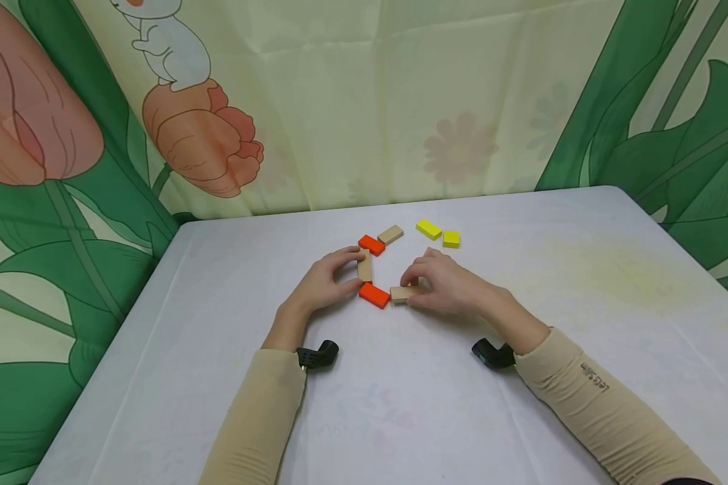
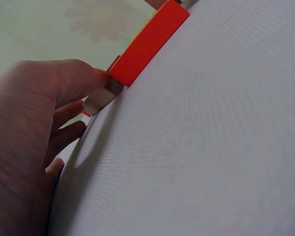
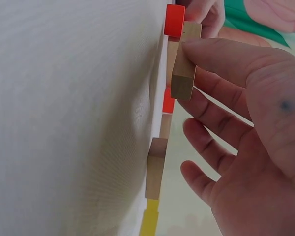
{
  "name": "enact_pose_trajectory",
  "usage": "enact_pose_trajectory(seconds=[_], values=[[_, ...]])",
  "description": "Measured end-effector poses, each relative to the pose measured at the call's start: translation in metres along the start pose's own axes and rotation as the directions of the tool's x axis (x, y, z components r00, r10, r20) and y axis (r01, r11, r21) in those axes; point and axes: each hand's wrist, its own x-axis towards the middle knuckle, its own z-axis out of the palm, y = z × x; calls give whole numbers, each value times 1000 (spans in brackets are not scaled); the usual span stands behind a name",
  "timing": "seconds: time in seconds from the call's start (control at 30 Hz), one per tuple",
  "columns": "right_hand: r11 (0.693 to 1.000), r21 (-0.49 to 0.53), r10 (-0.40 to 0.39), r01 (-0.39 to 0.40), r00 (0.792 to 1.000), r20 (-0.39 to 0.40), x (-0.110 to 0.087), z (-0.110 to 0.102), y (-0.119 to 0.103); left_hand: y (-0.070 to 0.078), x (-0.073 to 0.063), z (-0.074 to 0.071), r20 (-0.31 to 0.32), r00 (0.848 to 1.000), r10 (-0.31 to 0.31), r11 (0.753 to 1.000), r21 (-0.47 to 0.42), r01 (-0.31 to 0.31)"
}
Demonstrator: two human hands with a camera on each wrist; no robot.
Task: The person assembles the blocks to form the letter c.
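Note:
My left hand (image 1: 324,281) curves along the left side of a plain wooden block (image 1: 365,268). Its index finger rests at the far end, and its thumb touches the near end beside a red-orange block (image 1: 374,295). My right hand (image 1: 451,283) pinches another plain wooden block (image 3: 186,64) between thumb and fingers. In the right wrist view this block looks slightly raised off the cloth. Its left end lies close to the red-orange block in the head view. Beyond the right hand a further wooden block (image 3: 156,167) is partly hidden in the head view.
Farther back lie a second red-orange block (image 1: 372,244), a wooden block (image 1: 391,234) and two yellow blocks (image 1: 429,229), in a curve. A white cloth covers the table (image 1: 364,417). A printed curtain (image 1: 352,101) hangs behind it.

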Motion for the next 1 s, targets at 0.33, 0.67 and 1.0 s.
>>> enact_pose_trajectory(seconds=[0.33,0.67,1.0], values=[[1000,-5,-12,12,1000,23,-1,-1,-1,1,0,-1,-1,1000,13,1000,-7,-13],[999,-22,-36,37,999,40,-2,0,-3,2,0,-1,-2,1000,8,1000,-12,-8],[999,-24,-28,30,996,81,-2,0,-5,1,-1,-2,-3,1000,9,1000,-20,-9]])
